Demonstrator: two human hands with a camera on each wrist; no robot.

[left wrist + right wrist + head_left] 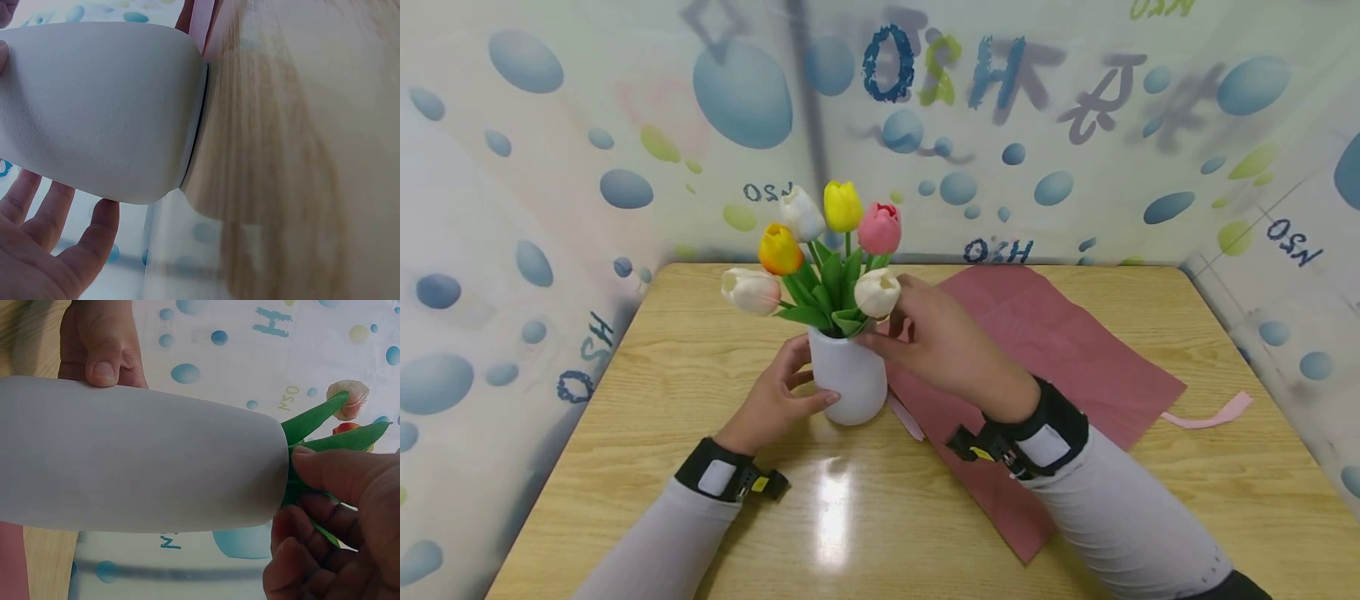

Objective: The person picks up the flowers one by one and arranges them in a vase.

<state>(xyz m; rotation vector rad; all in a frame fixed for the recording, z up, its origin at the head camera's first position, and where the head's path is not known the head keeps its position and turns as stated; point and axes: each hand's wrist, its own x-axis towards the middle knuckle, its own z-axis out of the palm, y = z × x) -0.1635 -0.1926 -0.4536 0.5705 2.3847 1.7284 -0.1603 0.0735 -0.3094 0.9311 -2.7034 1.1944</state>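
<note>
A white vase stands upright on the table, with several tulips in its mouth: yellow, pink, orange-yellow and whitish ones. My left hand holds the vase from the left, thumb on its front and fingers along its side; the left wrist view shows fingertips against the vase wall. At the rim, my right hand pinches the white tulip low down, just under its bloom. In the right wrist view, thumb and fingers close around green leaves and stem at the vase mouth; the exact grip is partly hidden.
Dark pink wrapping paper lies flat on the table, right of the vase and under the right forearm. A pale pink ribbon sticks out at the paper's right corner. Patterned sheeting rises behind the table and at both sides.
</note>
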